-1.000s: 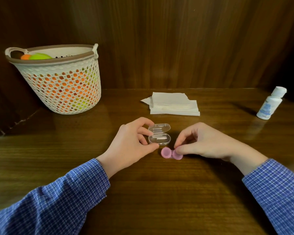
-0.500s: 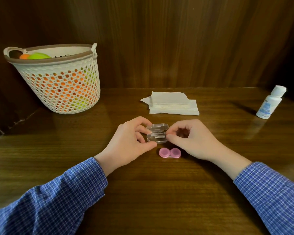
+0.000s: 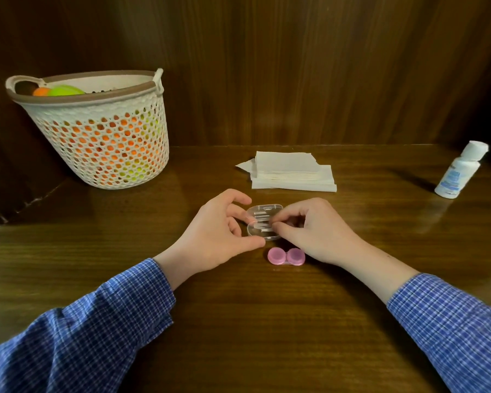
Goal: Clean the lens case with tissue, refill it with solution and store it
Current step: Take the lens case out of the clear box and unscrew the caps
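A clear plastic hinged box sits on the wooden table, its lid partly raised. My left hand grips its left side between thumb and fingers. My right hand pinches its right edge with the fingertips. Just in front of the box lies a pink two-well lens case with both caps on, touched by neither hand. A stack of white tissues lies behind the box. A small white solution bottle stands at the far right.
A cream perforated basket holding orange and green items stands at the back left. A dark wooden wall closes the back of the table.
My right hand let go of the pink lens case, left it on the table and moved up to the clear box. The box lid has come down towards its base.
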`<state>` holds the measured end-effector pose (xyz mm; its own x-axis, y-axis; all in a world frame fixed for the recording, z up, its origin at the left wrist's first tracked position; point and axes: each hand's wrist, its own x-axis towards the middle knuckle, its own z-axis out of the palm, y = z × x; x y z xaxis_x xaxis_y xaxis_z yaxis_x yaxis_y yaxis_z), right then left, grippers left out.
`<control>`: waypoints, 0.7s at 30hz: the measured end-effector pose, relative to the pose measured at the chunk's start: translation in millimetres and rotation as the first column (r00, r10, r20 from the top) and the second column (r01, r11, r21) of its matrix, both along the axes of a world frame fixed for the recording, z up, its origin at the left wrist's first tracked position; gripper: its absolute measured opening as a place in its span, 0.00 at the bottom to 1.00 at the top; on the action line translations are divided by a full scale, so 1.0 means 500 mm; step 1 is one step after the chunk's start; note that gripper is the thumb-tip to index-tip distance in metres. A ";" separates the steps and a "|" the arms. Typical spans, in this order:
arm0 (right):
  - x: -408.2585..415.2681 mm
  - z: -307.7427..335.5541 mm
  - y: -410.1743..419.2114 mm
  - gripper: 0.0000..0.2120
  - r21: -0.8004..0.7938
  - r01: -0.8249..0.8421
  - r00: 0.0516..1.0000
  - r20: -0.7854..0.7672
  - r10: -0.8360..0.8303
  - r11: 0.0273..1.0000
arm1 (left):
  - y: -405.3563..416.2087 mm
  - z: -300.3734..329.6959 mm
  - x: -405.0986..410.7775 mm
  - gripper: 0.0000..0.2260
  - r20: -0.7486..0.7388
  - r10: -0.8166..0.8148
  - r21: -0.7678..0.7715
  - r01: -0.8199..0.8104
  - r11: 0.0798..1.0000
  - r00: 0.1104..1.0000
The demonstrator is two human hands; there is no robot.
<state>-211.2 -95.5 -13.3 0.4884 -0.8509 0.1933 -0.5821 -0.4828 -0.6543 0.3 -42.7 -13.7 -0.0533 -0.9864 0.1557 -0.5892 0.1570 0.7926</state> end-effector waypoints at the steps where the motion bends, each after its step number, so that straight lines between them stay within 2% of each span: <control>1: 0.003 0.003 -0.003 0.06 0.015 0.013 1.000 0.013 -0.013 1.000 | 0.000 0.000 -0.001 0.30 0.000 0.000 -0.001 0.000 1.000 1.000; 5: 0.018 0.015 -0.010 0.05 0.070 0.027 1.000 0.000 -0.027 0.997 | -0.001 0.000 -0.002 0.30 0.005 0.013 -0.005 -0.013 1.000 1.000; 21: 0.001 0.037 -0.015 0.10 0.138 -0.163 0.985 -0.036 0.170 0.977 | 0.000 0.000 0.002 0.31 -0.013 -0.003 -0.003 0.003 1.000 1.000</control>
